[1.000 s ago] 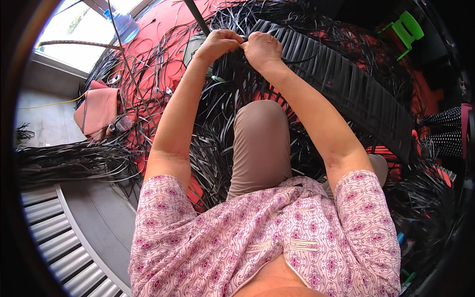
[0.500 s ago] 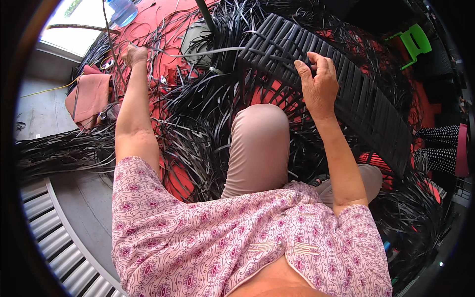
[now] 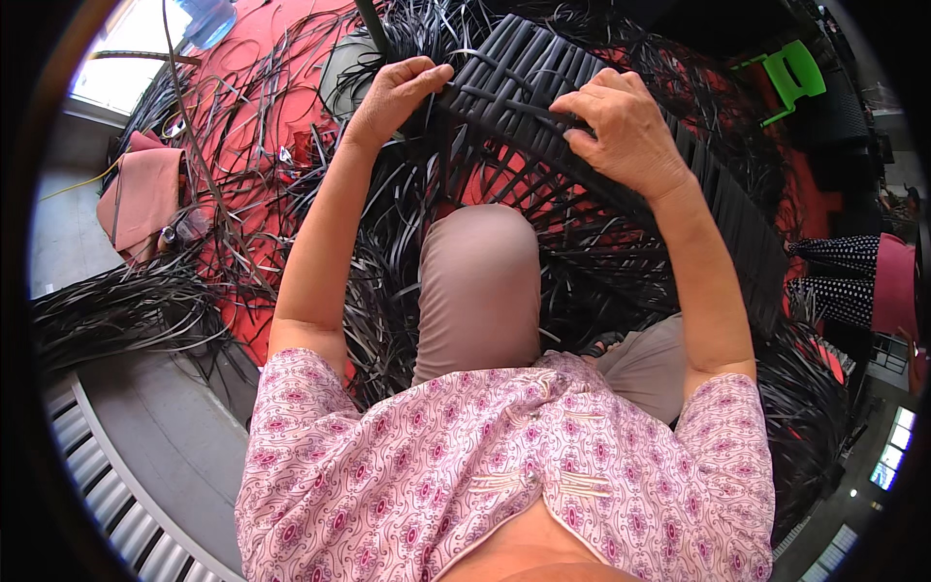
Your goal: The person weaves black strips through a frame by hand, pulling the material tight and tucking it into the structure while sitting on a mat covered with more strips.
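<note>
A long panel [image 3: 529, 73] woven from flat black plastic strips slants away to the right in front of my raised knee. At its near left corner my left hand [image 3: 398, 95] pinches a black strip [image 3: 490, 97] between thumb and forefinger. This strip crosses the panel's slats toward my right hand [image 3: 626, 131]. That hand is bent over the panel, thumb and fingers curled together around the strip's other part; the exact fingertip contact is partly hidden. Below the panel's edge, open crossing strips show red floor behind them.
Heaps of loose black strips [image 3: 126, 301] lie around me on the red floor [image 3: 247, 87]. A bright green chair [image 3: 797, 78] stands at the far right, near a person's dotted trousers [image 3: 839, 281]. At left are a pink cloth-like sheet [image 3: 145, 199] and a blue water bottle [image 3: 206, 21].
My left hand has come back from far left to the panel's corner. The pale strip trailing from it no longer stretches out left. My right hand has curled lower over the panel.
</note>
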`<action>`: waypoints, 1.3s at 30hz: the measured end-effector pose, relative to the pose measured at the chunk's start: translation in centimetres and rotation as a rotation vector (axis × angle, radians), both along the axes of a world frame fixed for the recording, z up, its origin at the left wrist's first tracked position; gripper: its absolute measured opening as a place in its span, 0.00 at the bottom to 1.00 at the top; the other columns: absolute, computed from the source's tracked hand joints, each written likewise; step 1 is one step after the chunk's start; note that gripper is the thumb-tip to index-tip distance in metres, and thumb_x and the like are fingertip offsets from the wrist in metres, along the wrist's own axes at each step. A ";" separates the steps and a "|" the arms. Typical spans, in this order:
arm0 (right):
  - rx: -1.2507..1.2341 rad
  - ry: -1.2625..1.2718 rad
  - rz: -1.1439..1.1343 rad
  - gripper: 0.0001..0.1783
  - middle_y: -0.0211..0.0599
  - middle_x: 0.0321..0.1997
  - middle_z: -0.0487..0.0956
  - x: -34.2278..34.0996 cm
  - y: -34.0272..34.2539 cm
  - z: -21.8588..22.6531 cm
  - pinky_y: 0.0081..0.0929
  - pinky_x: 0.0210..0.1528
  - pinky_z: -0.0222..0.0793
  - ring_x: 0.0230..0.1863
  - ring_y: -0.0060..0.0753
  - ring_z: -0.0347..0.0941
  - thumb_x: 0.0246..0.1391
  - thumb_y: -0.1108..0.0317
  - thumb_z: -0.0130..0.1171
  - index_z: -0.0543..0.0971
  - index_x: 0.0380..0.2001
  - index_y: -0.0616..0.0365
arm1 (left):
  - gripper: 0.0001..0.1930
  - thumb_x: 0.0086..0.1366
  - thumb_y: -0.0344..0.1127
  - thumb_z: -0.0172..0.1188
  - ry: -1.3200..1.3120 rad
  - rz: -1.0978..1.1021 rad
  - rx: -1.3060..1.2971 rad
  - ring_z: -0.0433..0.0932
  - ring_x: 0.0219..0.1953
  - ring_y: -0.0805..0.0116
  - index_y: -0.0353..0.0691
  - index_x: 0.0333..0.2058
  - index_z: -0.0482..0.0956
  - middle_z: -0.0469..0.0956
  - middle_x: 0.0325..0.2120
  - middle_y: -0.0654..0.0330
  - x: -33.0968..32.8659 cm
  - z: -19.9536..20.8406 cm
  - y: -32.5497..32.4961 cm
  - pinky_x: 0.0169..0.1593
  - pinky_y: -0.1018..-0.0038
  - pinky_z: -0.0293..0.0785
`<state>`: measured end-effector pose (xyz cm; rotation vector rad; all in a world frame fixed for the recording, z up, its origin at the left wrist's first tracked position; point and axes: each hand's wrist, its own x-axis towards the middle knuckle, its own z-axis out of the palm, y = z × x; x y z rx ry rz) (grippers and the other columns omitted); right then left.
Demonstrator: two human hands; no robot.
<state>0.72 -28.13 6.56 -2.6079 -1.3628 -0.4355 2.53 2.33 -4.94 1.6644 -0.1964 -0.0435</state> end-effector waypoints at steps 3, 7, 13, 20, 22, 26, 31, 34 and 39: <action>0.311 0.495 0.084 0.20 0.28 0.30 0.78 1.0 0.1 1.8 0.26 0.45 0.72 0.38 0.26 0.74 0.41 0.74 0.67 0.85 0.42 0.50 | 0.13 0.68 0.43 0.63 0.064 0.091 -0.115 0.67 0.27 0.88 0.41 0.30 0.83 0.74 0.23 0.76 0.3 -0.3 -0.2 0.31 0.85 0.62; 0.934 0.964 0.214 0.26 0.22 0.31 0.77 2.6 2.6 1.0 0.14 0.40 0.71 0.36 0.13 0.73 0.48 0.76 0.68 0.81 0.53 0.47 | 0.09 0.65 0.39 0.66 0.048 0.162 -0.189 0.73 0.28 0.87 0.39 0.33 0.84 0.79 0.25 0.73 1.9 -1.6 0.1 0.33 0.86 0.68; 0.883 0.531 -0.025 0.22 0.29 0.32 0.79 1.7 6.3 -3.4 0.17 0.37 0.74 0.32 0.18 0.75 0.49 0.77 0.67 0.80 0.50 0.56 | 0.10 0.57 0.35 0.72 -0.036 0.361 0.035 0.78 0.31 0.80 0.37 0.35 0.86 0.83 0.28 0.66 6.5 -7.8 8.1 0.40 0.81 0.73; 0.451 0.106 -0.162 0.31 0.37 0.48 0.76 -0.5 5.2 -5.3 0.37 0.54 0.71 0.51 0.41 0.72 0.44 0.53 0.72 0.78 0.48 0.58 | 0.10 0.54 0.30 0.71 0.166 0.597 0.065 0.80 0.32 0.75 0.36 0.35 0.86 0.84 0.29 0.62 6.0 -16.6 18.4 0.41 0.78 0.75; 0.358 0.042 -0.225 0.41 0.38 0.51 0.74 -1.4 5.1 -5.5 0.39 0.58 0.67 0.55 0.42 0.69 0.39 0.43 0.73 0.76 0.51 0.60 | 0.09 0.55 0.29 0.70 0.223 0.582 0.126 0.79 0.33 0.78 0.35 0.35 0.85 0.84 0.29 0.64 5.3 -16.9 17.3 0.40 0.79 0.74; 0.263 0.037 -0.351 0.49 0.38 0.52 0.72 -2.0 5.4 -6.0 0.39 0.58 0.64 0.55 0.42 0.67 0.33 0.37 0.74 0.75 0.53 0.62 | 0.16 0.52 0.46 0.70 0.396 0.416 1.067 0.82 0.45 0.55 0.51 0.40 0.86 0.84 0.38 0.55 4.7 -14.9 13.4 0.50 0.61 0.74; 0.273 0.023 -0.428 0.48 0.36 0.49 0.70 -2.9 6.1 -5.9 0.37 0.54 0.65 0.51 0.40 0.66 0.30 0.41 0.77 0.76 0.52 0.61 | 0.14 0.60 0.45 0.67 -0.179 0.608 0.631 0.82 0.41 0.60 0.45 0.41 0.85 0.84 0.35 0.56 4.2 -9.6 8.2 0.47 0.67 0.75; 0.307 -0.042 -0.399 0.41 0.34 0.45 0.71 -3.1 5.7 -5.6 0.35 0.49 0.65 0.48 0.38 0.67 0.31 0.49 0.78 0.78 0.50 0.58 | 0.09 0.67 0.36 0.64 -0.245 0.324 -0.151 0.74 0.35 0.85 0.37 0.38 0.84 0.79 0.30 0.68 0.9 -1.5 -0.2 0.41 0.84 0.70; 0.307 -0.022 -0.276 0.26 0.31 0.34 0.71 -3.6 5.8 -6.5 0.35 0.44 0.68 0.40 0.38 0.70 0.37 0.56 0.75 0.80 0.40 0.54 | 0.07 0.62 0.34 0.69 -0.133 0.295 -0.118 0.73 0.28 0.84 0.38 0.33 0.82 0.77 0.24 0.72 -1.8 0.4 -4.1 0.33 0.85 0.69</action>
